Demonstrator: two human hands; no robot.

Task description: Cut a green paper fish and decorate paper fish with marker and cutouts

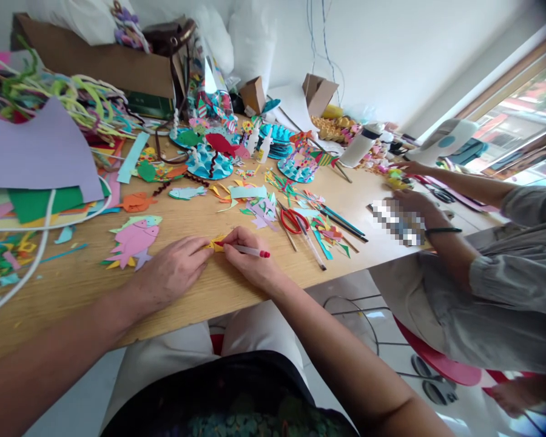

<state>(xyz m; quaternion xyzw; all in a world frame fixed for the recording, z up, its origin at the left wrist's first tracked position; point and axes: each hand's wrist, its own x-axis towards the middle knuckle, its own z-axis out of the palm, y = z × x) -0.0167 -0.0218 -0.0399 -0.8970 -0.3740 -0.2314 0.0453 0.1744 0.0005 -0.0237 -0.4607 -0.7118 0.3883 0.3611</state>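
My right hand [246, 258] is closed around a red pen [252, 250], its tip down at a small yellow paper piece [216, 243]. My left hand [178, 266] presses the yellow paper against the table, fingers together over its left side; much of the piece is hidden. Left of my left hand lies a pile of paper fish [134, 240], pink on top. Beyond it are an orange paper fish [138, 201] and a light blue paper fish [187, 193]. Red-handled scissors [293, 221] and a clear pen [312, 244] rest to the right of my right hand.
Paper scraps [259, 206] lie ahead of my hands. Decorated blue bases with fish [209, 161] stand farther back, near glue bottles [264, 147]. A purple sheet [36, 149] and white cord [45, 233] are at left. A co-worker's hands [416, 206] work at right, near a white bottle [358, 145].
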